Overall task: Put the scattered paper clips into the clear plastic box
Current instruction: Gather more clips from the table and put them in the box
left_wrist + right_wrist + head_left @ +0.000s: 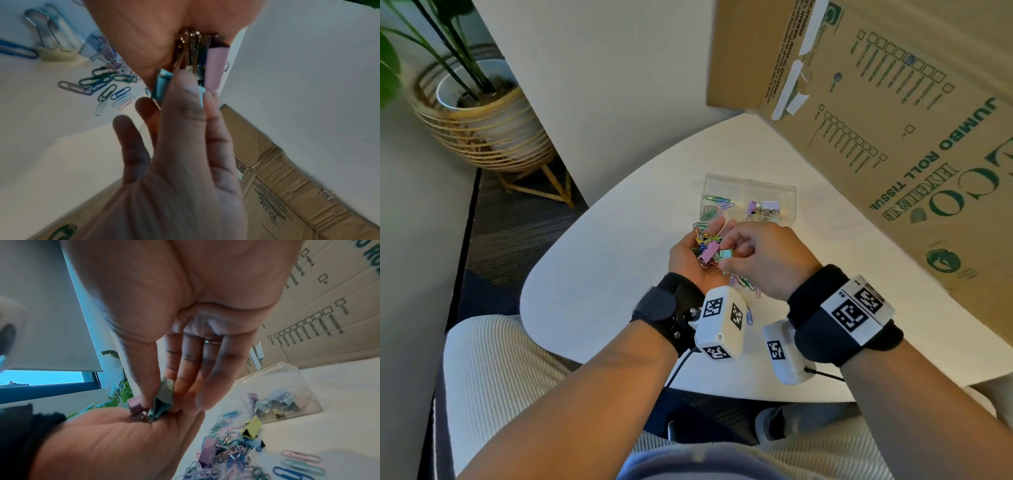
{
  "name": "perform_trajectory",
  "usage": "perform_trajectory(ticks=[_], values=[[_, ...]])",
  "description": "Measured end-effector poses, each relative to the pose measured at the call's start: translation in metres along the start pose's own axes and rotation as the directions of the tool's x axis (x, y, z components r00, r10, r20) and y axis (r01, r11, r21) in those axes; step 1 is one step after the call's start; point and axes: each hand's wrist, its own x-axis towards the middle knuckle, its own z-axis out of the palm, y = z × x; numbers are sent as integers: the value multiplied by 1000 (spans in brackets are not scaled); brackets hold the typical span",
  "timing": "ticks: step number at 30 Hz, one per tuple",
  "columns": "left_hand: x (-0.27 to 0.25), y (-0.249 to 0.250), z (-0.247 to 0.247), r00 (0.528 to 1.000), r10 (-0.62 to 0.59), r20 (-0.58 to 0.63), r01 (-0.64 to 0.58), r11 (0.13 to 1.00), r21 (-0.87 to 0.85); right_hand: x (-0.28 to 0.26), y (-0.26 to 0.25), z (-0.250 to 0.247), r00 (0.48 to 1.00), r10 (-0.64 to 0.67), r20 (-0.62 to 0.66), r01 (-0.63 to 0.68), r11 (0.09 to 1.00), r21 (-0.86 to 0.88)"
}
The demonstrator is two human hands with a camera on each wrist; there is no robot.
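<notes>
Overhead, left hand point(697, 255) cupping clips point(705, 250), right hand point(763, 257) pinching one — carton point(914, 130) "JUMBO ROLL TISSUE".

Left hand point(174, 162) reaching up the frame, fingertips meeting the right hand point(164, 24) over a bunch of clips: a teal binder clip point(161, 84), a pink binder clip point(216, 68), gold wire loops between. Loose paper clips point(102, 86) scattered on the white counter point(41, 129). Cardboard box point(287, 186) lower right.
</notes>
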Motion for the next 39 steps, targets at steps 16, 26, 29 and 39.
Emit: perform_trajectory(ticks=[16, 26, 29, 39], values=[[4, 4, -1, 1000, 27, 8, -26, 1000, -15, -1, 10, -16, 999, 34, 16, -37, 866, 499], [-1, 2, -35, 1000, -16, 4, 16, 999, 36, 1, 39, -20, 946, 287, -153, -61, 618, 784], [0, 4, -41, 1000, -27, -8, 28, 998, 53, 12, 48, -25, 897, 394, -200, -36, 516, 856], [-1, 7, -34, 999, -33, 3, 33, 998, 59, 44, 54, -45, 846, 489, -211, -213, 673, 709]])
